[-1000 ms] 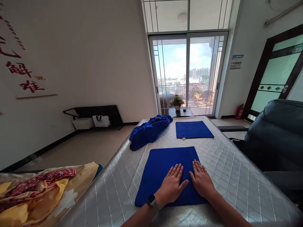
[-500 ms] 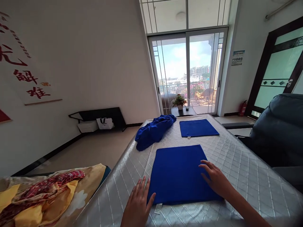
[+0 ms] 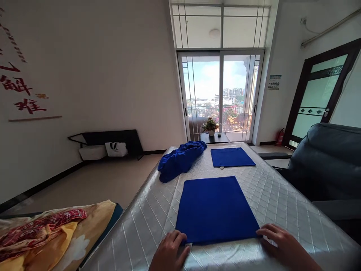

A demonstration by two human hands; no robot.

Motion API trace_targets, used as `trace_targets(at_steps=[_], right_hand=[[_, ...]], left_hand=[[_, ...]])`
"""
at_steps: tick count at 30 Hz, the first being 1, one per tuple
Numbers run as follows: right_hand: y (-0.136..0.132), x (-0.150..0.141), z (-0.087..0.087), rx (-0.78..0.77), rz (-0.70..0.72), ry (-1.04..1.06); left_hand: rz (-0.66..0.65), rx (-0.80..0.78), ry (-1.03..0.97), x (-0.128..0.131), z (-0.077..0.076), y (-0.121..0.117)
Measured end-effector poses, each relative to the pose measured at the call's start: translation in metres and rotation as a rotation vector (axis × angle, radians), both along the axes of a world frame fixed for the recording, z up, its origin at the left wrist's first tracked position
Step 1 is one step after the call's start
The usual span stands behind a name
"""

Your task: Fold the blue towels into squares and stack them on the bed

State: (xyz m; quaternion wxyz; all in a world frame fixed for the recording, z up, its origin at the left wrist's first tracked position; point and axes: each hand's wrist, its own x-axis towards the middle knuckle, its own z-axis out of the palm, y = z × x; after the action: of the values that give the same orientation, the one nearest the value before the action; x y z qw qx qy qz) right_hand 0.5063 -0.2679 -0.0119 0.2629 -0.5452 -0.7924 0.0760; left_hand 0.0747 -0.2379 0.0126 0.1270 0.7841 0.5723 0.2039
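Blue fabric lies spread and almost smooth in the near cloth [image 3: 216, 210], its edges nearly straight, on the silvery quilted cover [image 3: 158, 222]; the far cloth [image 3: 232, 157], at one o'clock from it, is flat too, while the blue heap [image 3: 182, 162] at eleven o'clock is rumpled and unsorted. The left hand [image 3: 170, 250], fingers bent, touches the near cloth's eight o'clock corner, beside a pale tag [image 3: 188, 247]; the right hand [image 3: 278, 239] has its fingertips at the four o'clock corner. Whether either pinches the fabric, I cannot tell.
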Motion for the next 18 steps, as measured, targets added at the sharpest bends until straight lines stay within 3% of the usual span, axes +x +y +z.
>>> trace_targets(at_steps=[6, 10, 18], right_hand=[[0.003, -0.014, 0.014, 0.105, 0.055, -0.132], [0.002, -0.012, 0.010, 0.144, 0.062, -0.097], [-0.006, -0.009, -0.008, 0.171, -0.014, 0.134]], left_hand=[[-0.012, 0.061, -0.047, -0.002, -0.008, -0.004], [-0.027, 0.043, -0.093, -0.005, -0.009, -0.006], [-0.021, -0.028, -0.120, 0.000, 0.017, -0.016]])
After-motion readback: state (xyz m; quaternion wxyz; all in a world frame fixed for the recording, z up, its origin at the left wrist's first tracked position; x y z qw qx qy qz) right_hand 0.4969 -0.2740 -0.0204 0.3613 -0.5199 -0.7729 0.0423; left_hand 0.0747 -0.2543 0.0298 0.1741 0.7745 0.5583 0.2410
